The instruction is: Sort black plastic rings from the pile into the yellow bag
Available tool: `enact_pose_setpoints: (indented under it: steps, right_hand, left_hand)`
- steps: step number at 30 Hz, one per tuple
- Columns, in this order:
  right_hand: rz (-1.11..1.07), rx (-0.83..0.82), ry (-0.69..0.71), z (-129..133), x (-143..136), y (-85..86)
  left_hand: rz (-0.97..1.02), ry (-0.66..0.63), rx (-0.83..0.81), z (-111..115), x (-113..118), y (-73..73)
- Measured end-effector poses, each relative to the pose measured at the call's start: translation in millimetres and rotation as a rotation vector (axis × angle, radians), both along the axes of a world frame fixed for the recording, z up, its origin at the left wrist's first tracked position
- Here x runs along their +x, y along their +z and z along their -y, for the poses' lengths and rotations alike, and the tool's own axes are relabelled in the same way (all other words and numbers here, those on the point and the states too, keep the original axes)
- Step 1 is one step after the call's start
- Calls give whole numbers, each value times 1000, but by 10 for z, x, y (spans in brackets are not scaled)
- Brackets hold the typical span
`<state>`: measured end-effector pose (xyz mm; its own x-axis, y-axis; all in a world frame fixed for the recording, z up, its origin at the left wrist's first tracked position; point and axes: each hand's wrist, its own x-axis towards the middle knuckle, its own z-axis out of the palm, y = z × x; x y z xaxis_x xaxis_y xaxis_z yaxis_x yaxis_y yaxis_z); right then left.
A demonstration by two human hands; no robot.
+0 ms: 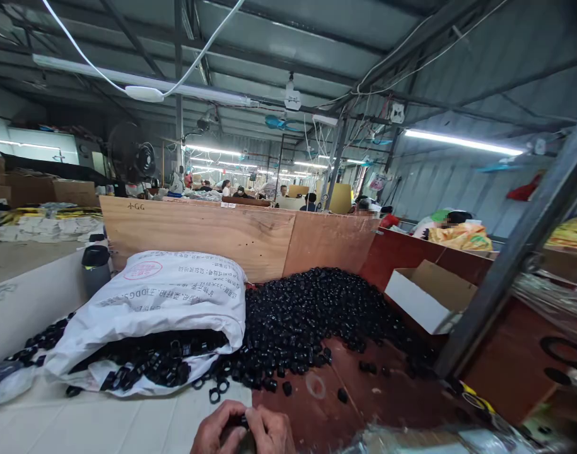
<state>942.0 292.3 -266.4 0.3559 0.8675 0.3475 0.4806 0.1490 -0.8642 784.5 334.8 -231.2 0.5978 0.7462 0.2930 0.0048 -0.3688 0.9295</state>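
At the bottom edge of the view, my left hand (218, 429) and my right hand (272, 432) meet with bent fingers. A small black part (243, 420) shows between their fingertips, mostly hidden by them. Just beyond lie several loose black rings (215, 395), near the mouth of a white woven sack (174, 296). The sack rests on its side, and black rings spill from its opening. To its right spreads a large heap of small black parts (307, 315) on the reddish-brown tabletop (335, 403).
Wooden boards (198, 233) wall off the table's back. An open cardboard box (427, 296) tilts at the right, behind a slanted metal post (515, 252). Clear plastic wrapping (402, 440) lies at the front right. A dark cup-shaped container (96, 268) stands left; people sit farther off.
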Motion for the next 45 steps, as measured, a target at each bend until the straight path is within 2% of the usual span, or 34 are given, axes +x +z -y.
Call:
enact_pose_setpoints:
  steps: [3, 6, 11, 16, 20, 24, 27, 30, 33, 37, 41, 45]
  right_hand:
    - [-60, 62, -30, -7, -27, 11]
    - [-159, 85, 34, -16, -7, 27]
    - [-101, 131, 92, 23, 35, 55]
    - [-5, 111, 1, 74, -1, 34]
    - [7, 102, -23, 55, -14, -29]
    - [-92, 103, 57, 27, 39, -47]
    - [-90, 159, 145, 32, 100, 20]
    - [-79, 235, 259, 48, 143, 125]
    - [-89, 271, 301, 55, 147, 188]
    - [-91, 230, 224, 49, 114, 141]
    - [-47, 91, 107, 36, 74, 32]
    - [41, 73, 92, 25, 61, 9]
  left_hand:
    - [16, -5, -27, 12, 8, 36]
    - [0, -20, -13, 25, 15, 78]
    - [-28, 23, -78, 49, 6, 133]
    - [-11, 86, -28, 25, -10, 61]
    - [6, 67, -56, 21, 1, 29]
    - [-3, 36, -53, 55, 15, 78]
    - [-5, 42, -33, 61, 12, 86]
    - [7, 46, -53, 33, 9, 33]
    - [27, 60, -114, -7, 20, -54]
    - [48, 90, -113, -3, 58, -102]
    - [60, 147, -4, 72, 79, -24]
    - [45, 148, 30, 114, 72, 51]
